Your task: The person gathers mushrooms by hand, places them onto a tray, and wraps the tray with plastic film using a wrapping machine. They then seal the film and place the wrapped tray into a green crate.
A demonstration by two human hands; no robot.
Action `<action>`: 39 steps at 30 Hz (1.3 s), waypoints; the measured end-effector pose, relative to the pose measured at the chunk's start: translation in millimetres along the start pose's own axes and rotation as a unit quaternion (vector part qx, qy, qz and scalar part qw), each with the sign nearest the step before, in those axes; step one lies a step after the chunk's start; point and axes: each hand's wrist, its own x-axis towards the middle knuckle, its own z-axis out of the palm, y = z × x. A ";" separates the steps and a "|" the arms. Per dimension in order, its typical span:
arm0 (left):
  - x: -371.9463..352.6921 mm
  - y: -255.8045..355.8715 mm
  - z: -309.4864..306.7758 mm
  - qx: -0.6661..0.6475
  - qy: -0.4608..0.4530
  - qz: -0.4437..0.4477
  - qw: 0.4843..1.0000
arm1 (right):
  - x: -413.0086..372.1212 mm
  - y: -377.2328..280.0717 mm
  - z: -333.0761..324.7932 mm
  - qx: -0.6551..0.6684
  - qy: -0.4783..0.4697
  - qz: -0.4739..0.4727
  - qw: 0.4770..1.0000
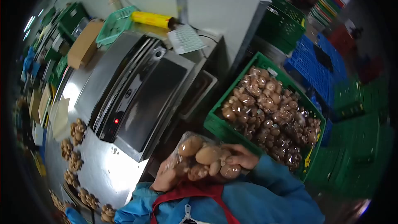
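Note:
Close to my chest, my left hand point(168, 176) and my right hand point(240, 157) hold a clear plastic-wrapped pack of brown mushrooms point(207, 156) between them. The fingers of my right hand curl over the pack's right end. My left hand cups its lower left side, partly hidden by the film. Just beyond my right hand stands a green crate point(226, 129) full of wrapped mushroom packs point(269, 99). To the left is a wrapping machine point(141, 87) with a small red light. Several bare mushroom clusters point(74, 161) lie on the steel table point(103, 170).
A cardboard box point(85, 43), a mint basket point(116, 24), a yellow roll point(152, 19) and a paper sheet point(185, 39) lie behind the machine. Blue pallets point(311, 64) and stacked green crates point(352, 141) stand at the right. A blue sleeve point(76, 215) shows at the lower left.

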 end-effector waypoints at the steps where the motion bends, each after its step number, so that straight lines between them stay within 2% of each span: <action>1: 16.6 -3.5 2.2 -0.004 0.003 0.010 1.000 | -9.5 -10.7 -8.7 -0.033 0.027 -0.004 0.999; 2: 37.0 -6.0 14.5 -0.005 0.024 0.020 0.999 | -15.6 -9.1 -24.4 -0.062 0.021 -0.074 0.995; 3: 59.4 -1.9 28.3 0.043 -0.008 0.004 0.999 | -21.2 -17.7 -29.9 0.000 0.017 -0.139 0.990; 5: 104.8 -4.4 49.2 0.163 -0.076 0.002 0.984 | -30.7 -35.1 -29.0 -0.064 0.073 -0.211 0.973; 6: 131.3 -3.2 67.4 0.164 -0.083 0.030 0.983 | -35.6 -17.8 -46.4 -0.055 0.154 -0.190 0.968; 7: 160.4 -5.8 79.4 0.126 -0.133 0.033 0.983 | -47.9 -17.1 -57.6 -0.014 0.224 -0.145 0.964; 8: 185.2 -18.6 81.0 0.191 -0.137 0.072 0.969 | -52.8 -5.5 -74.0 0.084 0.255 -0.205 0.941; 9: 201.1 -29.5 82.6 0.305 -0.148 0.061 0.939 | -52.1 11.2 -92.4 0.179 0.281 -0.263 0.905; 10: 218.5 -48.4 74.3 0.472 -0.186 0.141 0.850 | -52.6 21.0 -105.6 0.176 0.283 -0.265 0.905; 11: 235.7 -67.1 64.3 0.618 -0.213 0.217 0.725 | -52.8 29.0 -117.9 0.191 0.354 -0.267 0.876; 12: 237.6 -82.5 56.4 0.721 -0.201 0.259 0.610 | -51.1 38.9 -129.2 0.205 0.423 -0.267 0.841; 13: 240.8 -90.6 46.4 0.763 -0.218 0.272 0.545 | -45.8 55.4 -141.6 0.202 0.423 -0.267 0.842; 15: 254.4 -102.0 36.9 0.789 -0.207 0.293 0.498 | -31.4 86.3 -162.2 0.095 0.503 -0.206 0.834; 17: 256.6 -89.1 35.0 0.795 -0.220 0.266 0.499 | -8.9 101.3 -167.4 0.129 0.473 -0.182 0.852; 20: 257.5 -81.0 33.9 0.792 -0.235 0.242 0.509 | 10.7 112.8 -176.9 0.197 0.459 -0.178 0.848; 22: 255.9 -83.2 32.4 0.779 -0.236 0.235 0.532 | 0.8 100.7 -175.6 -0.074 0.473 -0.051 0.876; 23: 255.7 -88.6 31.6 0.782 -0.224 0.231 0.534 | -0.8 110.8 -185.8 -0.080 0.463 -0.049 0.881; 25: 257.5 -97.6 28.9 0.781 -0.209 0.253 0.531 | 4.6 135.3 -215.1 -0.192 0.491 0.102 0.843; 26: 259.2 -99.4 31.0 0.719 -0.234 0.310 0.576 | -4.8 105.6 -195.7 -0.138 0.399 0.022 0.906; 27: 263.8 -96.2 30.9 0.661 -0.242 0.367 0.608 | 1.2 141.5 -230.6 -0.103 0.313 -0.067 0.942; 28: 257.0 -101.6 32.7 0.662 -0.194 0.374 0.620 | 2.3 161.8 -256.3 -0.273 0.315 -0.044 0.908; 29: 252.5 -103.0 33.7 0.644 -0.167 0.396 0.632 | -1.5 143.0 -247.3 -0.111 0.282 0.019 0.953; 30: 255.1 -115.7 30.6 0.640 -0.127 0.411 0.637 | -5.2 97.3 -198.8 0.112 0.244 0.054 0.962; 31: 264.7 -134.9 22.6 0.613 -0.107 0.449 0.642 | 1.7 138.1 -259.0 0.213 0.183 0.066 0.958; 32: 239.5 -126.2 35.9 0.681 0.017 0.434 0.590 | 1.8 136.2 -246.2 0.253 0.206 0.030 0.945; 33: 231.9 -119.3 26.0 0.653 -0.115 0.380 0.646 | -3.8 115.0 -226.4 0.285 0.265 0.042 0.920; 34: 222.3 -118.3 15.3 0.663 -0.129 0.320 0.664 | -3.3 115.8 -227.4 0.262 0.235 0.071 0.934; 35: 205.6 -112.6 5.6 0.613 -0.115 0.301 0.721 | -10.6 121.5 -237.5 0.165 0.194 0.054 0.966; 37: 145.2 -73.8 -14.4 0.577 -0.045 0.293 0.761 | -10.1 120.0 -255.0 -0.017 0.112 0.000 0.994; 39: 88.2 -57.6 -57.0 0.492 0.050 0.360 0.791 | -2.1 99.5 -222.9 -0.145 0.191 0.043 0.970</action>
